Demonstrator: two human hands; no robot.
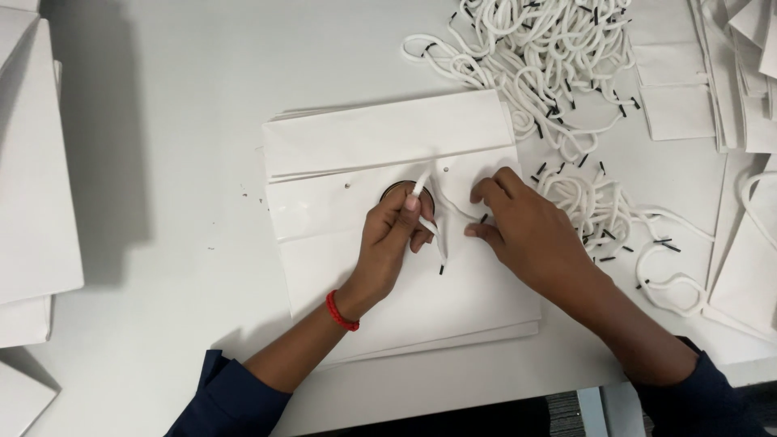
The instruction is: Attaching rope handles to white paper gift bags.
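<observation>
A stack of flat white paper bags (pixel 453 299) lies in front of me, the top flap folded back, with small punched holes (pixel 348 184) along the fold. My left hand (pixel 392 239), a red band on its wrist, pinches a white cord (pixel 419 188) at the bag's edge over a dark round opening. My right hand (pixel 522 231) pinches the same cord's other part, near a black-tipped end (pixel 484 218). Another black tip (pixel 441 269) rests on the bag between my hands.
A tangled heap of white cords with black tips (pixel 550 57) lies at the back right and trails down past my right hand. More white bags are stacked at the far right (pixel 680 89) and at the left edge (pixel 32 202). The table's front edge runs near me.
</observation>
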